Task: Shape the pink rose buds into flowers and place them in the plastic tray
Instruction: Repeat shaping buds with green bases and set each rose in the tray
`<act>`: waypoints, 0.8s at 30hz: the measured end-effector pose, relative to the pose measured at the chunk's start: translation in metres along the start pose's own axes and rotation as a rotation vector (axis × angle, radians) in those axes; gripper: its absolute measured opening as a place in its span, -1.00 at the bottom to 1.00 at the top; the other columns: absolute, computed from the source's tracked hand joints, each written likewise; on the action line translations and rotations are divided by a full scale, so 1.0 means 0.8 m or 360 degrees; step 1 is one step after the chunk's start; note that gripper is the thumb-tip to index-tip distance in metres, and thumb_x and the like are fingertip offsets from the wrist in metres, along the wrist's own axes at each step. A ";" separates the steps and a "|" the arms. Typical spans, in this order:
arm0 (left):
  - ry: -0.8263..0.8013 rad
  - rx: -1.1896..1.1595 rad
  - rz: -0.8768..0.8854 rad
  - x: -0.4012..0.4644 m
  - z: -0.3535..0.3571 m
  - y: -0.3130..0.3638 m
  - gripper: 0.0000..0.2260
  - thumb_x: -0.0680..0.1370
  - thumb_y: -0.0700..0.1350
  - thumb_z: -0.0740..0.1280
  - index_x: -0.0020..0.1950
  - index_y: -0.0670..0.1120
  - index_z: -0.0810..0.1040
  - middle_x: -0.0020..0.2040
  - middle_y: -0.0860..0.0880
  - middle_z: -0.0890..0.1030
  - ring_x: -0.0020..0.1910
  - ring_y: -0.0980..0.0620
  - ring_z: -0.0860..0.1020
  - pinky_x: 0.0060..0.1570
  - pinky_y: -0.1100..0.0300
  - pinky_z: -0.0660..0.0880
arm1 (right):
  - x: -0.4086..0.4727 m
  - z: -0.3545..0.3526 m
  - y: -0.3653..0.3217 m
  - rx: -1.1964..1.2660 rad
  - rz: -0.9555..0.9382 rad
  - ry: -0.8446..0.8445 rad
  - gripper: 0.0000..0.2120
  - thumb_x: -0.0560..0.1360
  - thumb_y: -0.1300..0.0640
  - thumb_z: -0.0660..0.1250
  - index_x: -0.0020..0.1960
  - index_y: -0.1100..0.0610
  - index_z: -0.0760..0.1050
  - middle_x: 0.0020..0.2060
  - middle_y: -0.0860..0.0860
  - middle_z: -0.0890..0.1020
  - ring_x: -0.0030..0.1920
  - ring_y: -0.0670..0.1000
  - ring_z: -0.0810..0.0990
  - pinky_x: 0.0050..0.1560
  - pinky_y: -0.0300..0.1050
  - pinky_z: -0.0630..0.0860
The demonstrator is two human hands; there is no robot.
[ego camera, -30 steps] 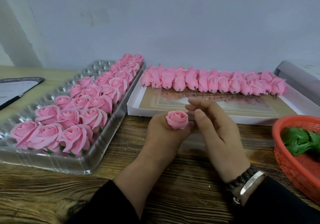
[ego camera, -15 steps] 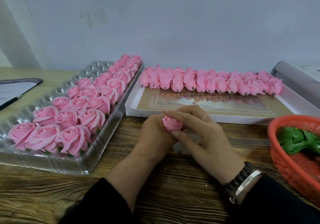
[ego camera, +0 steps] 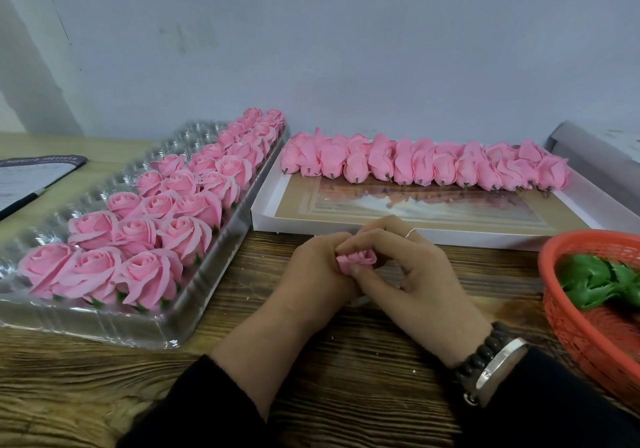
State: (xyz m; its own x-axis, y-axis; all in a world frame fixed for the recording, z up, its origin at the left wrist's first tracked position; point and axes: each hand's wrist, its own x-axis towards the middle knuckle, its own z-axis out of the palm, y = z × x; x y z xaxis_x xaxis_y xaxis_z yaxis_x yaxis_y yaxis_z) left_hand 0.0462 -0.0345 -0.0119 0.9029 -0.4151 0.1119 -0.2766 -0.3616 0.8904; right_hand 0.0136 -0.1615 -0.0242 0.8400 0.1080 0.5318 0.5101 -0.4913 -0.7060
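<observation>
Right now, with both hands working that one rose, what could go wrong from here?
1. The right hand pinches the rose while the left hand grips it from below; too hard a pull might tear or crease a petal.
2. The tray is packed on its near right side, so setting this rose in could knock the shaped roses.
3. The red basket sits close to the right forearm; a wide move may bump it.

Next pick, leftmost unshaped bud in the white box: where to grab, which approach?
Probably pinch the leftmost bud low on its closed body, just above the short stem, coming from the near side. It lies with its stem end towards the person, neighbours crowd its right, and the white box rim is low there.
</observation>
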 end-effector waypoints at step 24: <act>0.0398 0.0466 0.0451 -0.004 0.013 0.008 -0.71 0.40 -0.15 0.43 0.05 -0.02 0.42 -0.12 0.09 0.46 -0.13 0.09 0.42 -0.21 0.26 0.33 | 0.003 -0.001 0.004 0.0468 0.0258 0.0270 -0.68 0.38 0.15 0.23 0.10 -0.07 0.37 -0.21 -0.03 0.62 -0.19 0.03 0.57 -0.11 -0.08 0.53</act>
State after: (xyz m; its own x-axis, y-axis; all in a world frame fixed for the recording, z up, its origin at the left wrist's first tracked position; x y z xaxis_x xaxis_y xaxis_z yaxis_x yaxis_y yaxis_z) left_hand 0.0384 -0.0442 -0.0112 0.8202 -0.3305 0.4669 -0.5718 -0.4985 0.6516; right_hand 0.0170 -0.1634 -0.0250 0.8841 -0.1076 0.4547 0.4252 -0.2184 -0.8784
